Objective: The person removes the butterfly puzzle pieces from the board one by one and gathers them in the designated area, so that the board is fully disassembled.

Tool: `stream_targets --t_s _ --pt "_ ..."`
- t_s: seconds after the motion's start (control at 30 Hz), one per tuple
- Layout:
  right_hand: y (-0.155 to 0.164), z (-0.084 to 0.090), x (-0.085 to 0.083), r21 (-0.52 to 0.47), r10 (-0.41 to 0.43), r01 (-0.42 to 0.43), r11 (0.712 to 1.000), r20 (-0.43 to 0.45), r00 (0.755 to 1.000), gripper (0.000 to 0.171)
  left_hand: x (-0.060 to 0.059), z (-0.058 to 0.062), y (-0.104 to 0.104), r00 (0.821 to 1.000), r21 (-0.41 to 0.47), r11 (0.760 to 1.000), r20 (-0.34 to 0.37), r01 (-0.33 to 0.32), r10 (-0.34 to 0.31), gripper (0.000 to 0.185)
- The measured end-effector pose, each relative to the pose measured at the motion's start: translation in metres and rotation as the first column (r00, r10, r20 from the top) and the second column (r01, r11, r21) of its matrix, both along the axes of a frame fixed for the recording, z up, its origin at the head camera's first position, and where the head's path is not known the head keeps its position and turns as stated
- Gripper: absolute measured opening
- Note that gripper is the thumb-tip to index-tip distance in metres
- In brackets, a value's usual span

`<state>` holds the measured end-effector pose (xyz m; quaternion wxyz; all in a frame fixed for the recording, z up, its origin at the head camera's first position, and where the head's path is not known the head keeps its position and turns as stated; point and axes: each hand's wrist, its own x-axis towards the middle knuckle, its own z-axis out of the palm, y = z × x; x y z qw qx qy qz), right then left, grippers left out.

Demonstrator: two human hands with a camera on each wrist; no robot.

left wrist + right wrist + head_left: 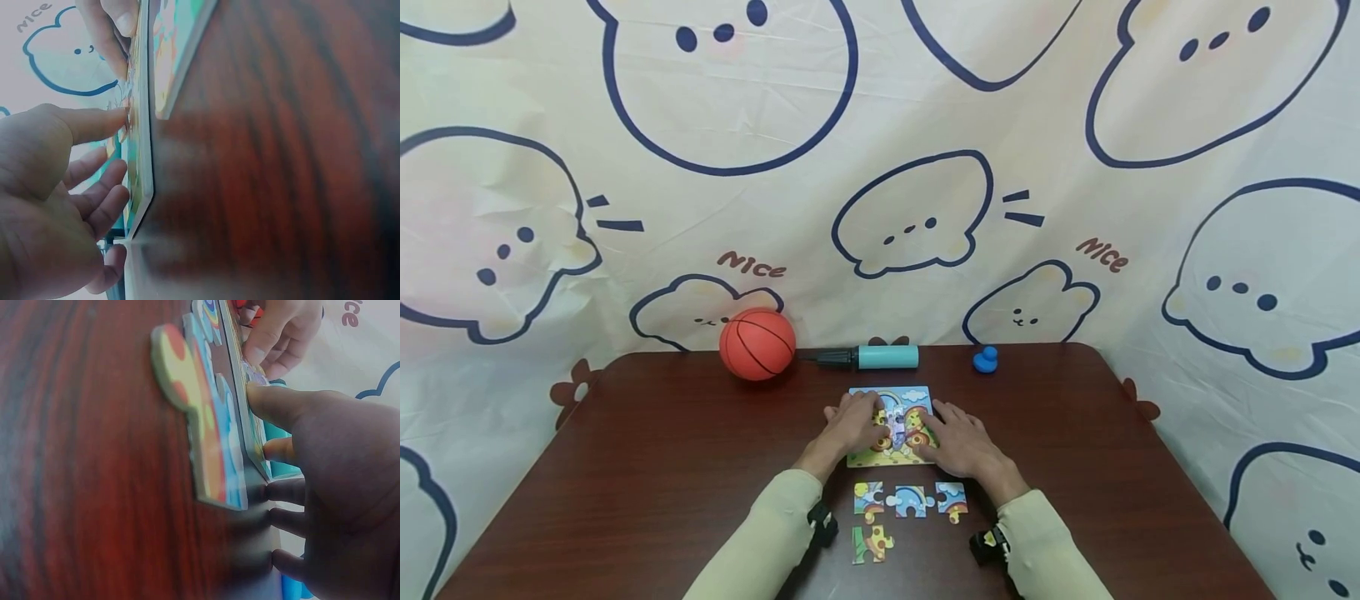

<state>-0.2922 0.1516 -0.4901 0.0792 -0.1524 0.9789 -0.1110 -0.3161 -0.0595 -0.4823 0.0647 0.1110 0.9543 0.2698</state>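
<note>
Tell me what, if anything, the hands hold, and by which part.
Nothing is visibly gripped: the left hand and right hand touch the puzzle board at its left and right sides.

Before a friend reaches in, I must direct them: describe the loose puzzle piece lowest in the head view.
On the dark brown table, find the illustrated puzzle board, then the row of three loose pieces below it. Below that row's left end lies the piece itself, alone; unlike those partly blue neighbours, it is green and yellow.
</note>
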Motion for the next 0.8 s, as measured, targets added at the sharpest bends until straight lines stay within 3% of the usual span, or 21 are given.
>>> stream_targets --t_s 0.3,0.5,0.67,0.8 --pt "0.000 0.000 0.001 0.000 0.012 -0.012 1.000 -0.007 1.000 0.066 0.003 0.002 0.000 0.997 0.049 0.997 -0.049 0.058 -0.055 0.043" --pt "0.000 0.000 0.000 -0.004 0.008 -0.008 1.000 0.001 1.000 0.065 0.005 0.005 0.001 0.996 0.039 0.999 -0.085 0.036 -0.033 0.041" --pt "0.000 0.000 0.000 -0.010 0.009 -0.009 1.000 -0.005 1.000 0.066 0.013 0.009 0.000 0.991 0.035 0.999 -0.137 0.018 -0.013 0.044" --pt "0.002 -0.001 -0.001 -0.008 0.018 -0.018 1.000 -0.014 1.000 0.066 0.023 0.011 -0.003 0.984 0.035 0.998 -0.172 0.047 -0.041 0.045"
